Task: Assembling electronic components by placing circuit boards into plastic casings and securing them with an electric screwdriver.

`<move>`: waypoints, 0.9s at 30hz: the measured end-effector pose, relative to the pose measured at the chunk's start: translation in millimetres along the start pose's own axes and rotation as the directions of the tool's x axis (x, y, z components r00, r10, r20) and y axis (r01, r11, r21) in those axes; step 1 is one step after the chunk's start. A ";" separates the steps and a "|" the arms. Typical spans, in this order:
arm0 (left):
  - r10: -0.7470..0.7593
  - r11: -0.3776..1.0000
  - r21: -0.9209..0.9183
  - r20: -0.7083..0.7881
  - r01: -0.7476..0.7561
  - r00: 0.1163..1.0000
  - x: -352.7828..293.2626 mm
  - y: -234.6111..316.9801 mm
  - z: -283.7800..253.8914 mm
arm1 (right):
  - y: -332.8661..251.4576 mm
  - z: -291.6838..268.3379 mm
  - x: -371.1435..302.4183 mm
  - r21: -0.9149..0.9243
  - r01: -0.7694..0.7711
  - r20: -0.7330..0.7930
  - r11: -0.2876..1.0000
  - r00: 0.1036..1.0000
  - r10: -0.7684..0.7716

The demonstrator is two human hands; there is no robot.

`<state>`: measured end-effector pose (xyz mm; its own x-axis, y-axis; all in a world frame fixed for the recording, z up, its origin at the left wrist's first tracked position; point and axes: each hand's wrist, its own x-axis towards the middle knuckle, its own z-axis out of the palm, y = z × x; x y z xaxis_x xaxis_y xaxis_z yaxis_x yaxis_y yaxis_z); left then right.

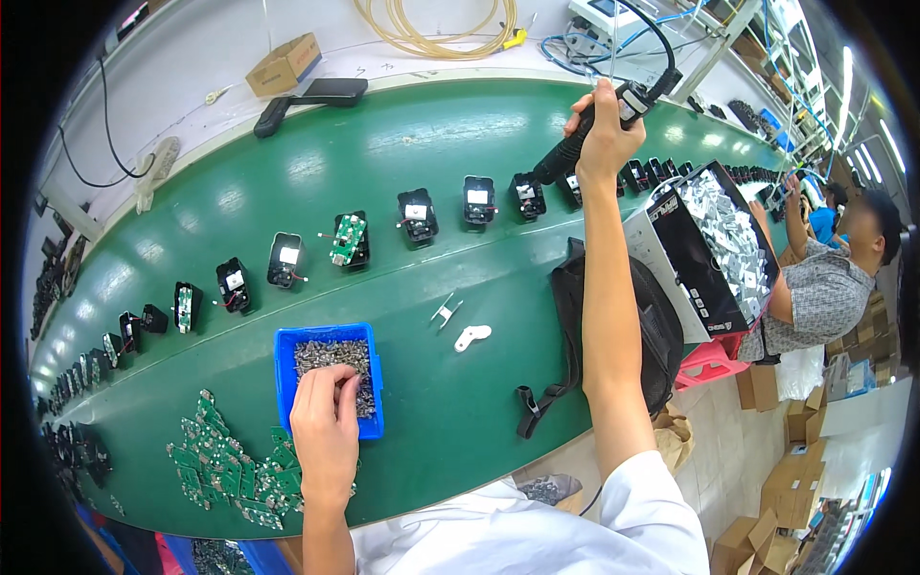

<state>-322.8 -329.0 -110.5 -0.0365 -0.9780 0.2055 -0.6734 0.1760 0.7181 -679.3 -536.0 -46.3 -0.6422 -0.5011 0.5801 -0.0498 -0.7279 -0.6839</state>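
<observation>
My left hand (327,428) reaches into a blue tray (284,368) full of small metal screws, fingers pinched among them; whether it holds a screw I cannot tell. My right hand (606,132) is raised high and far out, gripping a black electric screwdriver (580,144) with a cable running up and away. The screwdriver tip points down toward a row of small black housings (477,199) on a green conveyor belt (412,144). One housing (350,239) carries a green circuit board.
A pile of green circuit boards (225,470) lies left of my left hand. A black bag (661,335) and a black box of metal parts (728,240) sit at right. Another person (824,278) works beyond. Two loose white parts (460,326) lie mid-belt.
</observation>
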 end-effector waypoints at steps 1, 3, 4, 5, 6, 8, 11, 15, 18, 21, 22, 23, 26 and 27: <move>0.048 0.999 -0.001 -0.021 -0.048 0.999 0.2 -2.6 1.6 | 0.9 0.2 -0.4 0.008 -0.001 0.019 1.000 1.000 0.001; 0.144 0.990 0.002 -0.062 -0.144 0.988 0.4 -6.3 4.6 | 2.6 -0.6 -0.8 0.023 -0.006 0.056 1.000 0.998 0.004; 0.140 0.990 0.001 -0.059 -0.141 0.988 1.1 -6.7 5.6 | 3.5 -1.1 -0.2 0.020 -0.009 0.056 1.000 0.998 0.008; 0.149 0.989 0.006 -0.061 -0.149 0.987 1.8 -6.8 6.4 | 4.4 -1.6 0.6 0.009 -0.001 0.078 1.000 0.997 0.001; 0.158 0.987 0.011 -0.063 -0.158 0.985 2.5 -6.8 7.2 | 5.2 -2.2 1.5 -0.002 0.006 0.100 1.000 0.995 -0.006; 0.176 0.984 0.019 -0.068 -0.175 0.982 3.6 -6.2 9.0 | 5.4 -4.7 3.1 -0.024 0.023 0.144 0.999 0.989 -0.020; 0.176 0.984 0.030 -0.064 -0.174 0.982 5.4 -3.7 10.9 | 0.2 -7.0 7.3 -0.014 0.034 0.151 0.999 0.988 -0.032; 0.171 0.985 0.051 -0.067 -0.168 0.983 5.6 -3.8 12.0 | 0.2 -5.2 6.9 0.004 0.038 0.161 0.999 0.986 -0.038; 0.152 0.986 0.085 -0.077 -0.145 0.985 2.7 -9.8 8.3 | 12.4 8.6 -4.7 0.023 0.007 0.169 1.000 0.985 -0.011; 0.189 0.981 0.049 -0.063 -0.186 0.980 5.9 -1.8 14.9 | 0.7 -7.3 7.9 -0.010 0.028 0.157 1.000 0.987 -0.026; 0.202 0.979 0.039 -0.060 -0.199 0.978 6.9 0.3 16.8 | -2.8 -11.4 11.2 -0.019 0.031 0.153 0.999 0.988 -0.028; 0.215 0.976 0.027 -0.056 -0.214 0.975 8.0 3.0 18.9 | -7.7 -16.2 15.1 -0.030 0.036 0.149 0.999 0.988 -0.031; 0.205 0.978 0.055 -0.070 -0.201 0.976 6.0 -2.3 17.2 | 5.3 -8.6 7.0 0.002 0.006 0.142 1.000 0.990 -0.006; 0.205 0.978 0.061 -0.073 -0.200 0.976 5.6 -3.6 16.9 | 7.8 -6.3 4.9 0.012 -0.003 0.137 1.000 0.991 0.001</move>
<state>-333.0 -337.0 -123.1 -0.1191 -0.9104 0.3963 -0.6963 0.3611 0.6203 -687.6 -541.2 -51.6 -0.5312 -0.5614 0.6346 -0.0391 -0.7320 -0.6802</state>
